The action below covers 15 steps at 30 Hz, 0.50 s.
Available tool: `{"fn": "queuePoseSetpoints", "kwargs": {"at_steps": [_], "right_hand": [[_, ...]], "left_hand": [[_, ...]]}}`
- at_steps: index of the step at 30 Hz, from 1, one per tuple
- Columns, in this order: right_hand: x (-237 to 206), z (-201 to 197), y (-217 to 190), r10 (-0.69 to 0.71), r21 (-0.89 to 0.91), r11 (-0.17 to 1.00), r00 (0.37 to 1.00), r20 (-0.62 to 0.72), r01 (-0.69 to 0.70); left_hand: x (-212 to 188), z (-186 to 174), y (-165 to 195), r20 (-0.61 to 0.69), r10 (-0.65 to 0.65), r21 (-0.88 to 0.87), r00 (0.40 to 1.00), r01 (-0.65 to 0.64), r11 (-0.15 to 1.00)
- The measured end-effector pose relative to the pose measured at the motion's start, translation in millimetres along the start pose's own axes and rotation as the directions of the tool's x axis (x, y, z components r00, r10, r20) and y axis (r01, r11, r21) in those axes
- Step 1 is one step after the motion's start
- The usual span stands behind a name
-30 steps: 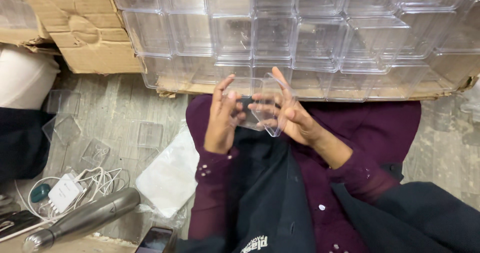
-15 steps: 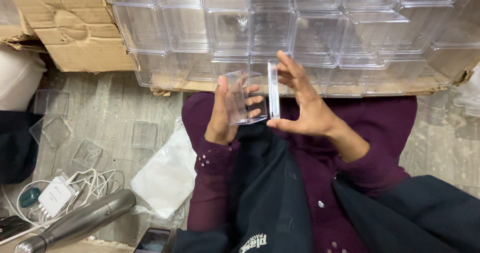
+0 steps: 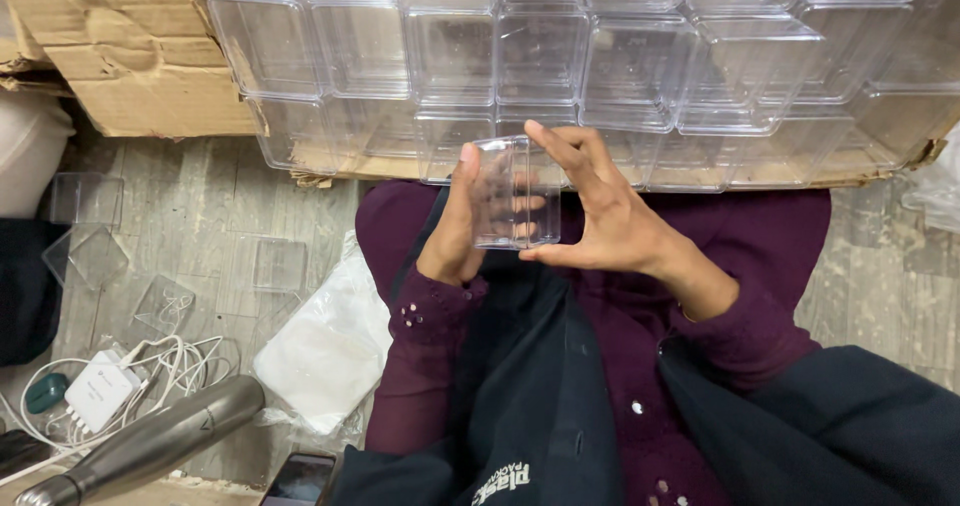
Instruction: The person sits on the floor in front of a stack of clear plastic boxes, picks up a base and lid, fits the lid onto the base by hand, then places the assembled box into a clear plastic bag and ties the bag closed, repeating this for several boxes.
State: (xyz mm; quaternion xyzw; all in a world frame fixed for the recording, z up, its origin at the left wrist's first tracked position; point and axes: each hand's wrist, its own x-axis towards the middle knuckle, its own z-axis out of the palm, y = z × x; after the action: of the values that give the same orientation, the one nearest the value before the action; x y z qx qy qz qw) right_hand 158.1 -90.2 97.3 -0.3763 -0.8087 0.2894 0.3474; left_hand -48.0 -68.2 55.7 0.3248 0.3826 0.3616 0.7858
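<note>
Both hands hold one clear plastic box (image 3: 515, 194): left hand (image 3: 455, 228) fingers gripping its 9 o'clock side, right hand (image 3: 600, 221) fingers spread against its 3 o'clock side. Step looks like pressing the box together; next calls for even pressure.

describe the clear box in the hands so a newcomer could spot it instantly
Start at the wide stack of clear plastic boxes on flattened cardboard along the top. Just below its front edge, the left hand and right hand clasp one small clear box. It alone is lifted and gripped; the loose lids lie on the floor.
</note>
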Motion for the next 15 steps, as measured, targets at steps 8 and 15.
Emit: {"fn": "queuePoseSetpoints", "kwargs": {"at_steps": [8,15], "right_hand": [[2,1,0,-0.014,0.016,1.000,1.000,0.002,0.014],[17,-15,22,-0.131,-0.341,0.933,0.991,-0.028,0.114]], "left_hand": [[0,6,0,0.010,-0.034,0.044,0.999,0.033,0.998],[29,-21,-5,-0.208,0.716,0.587,0.666,-0.501,0.636]]}}
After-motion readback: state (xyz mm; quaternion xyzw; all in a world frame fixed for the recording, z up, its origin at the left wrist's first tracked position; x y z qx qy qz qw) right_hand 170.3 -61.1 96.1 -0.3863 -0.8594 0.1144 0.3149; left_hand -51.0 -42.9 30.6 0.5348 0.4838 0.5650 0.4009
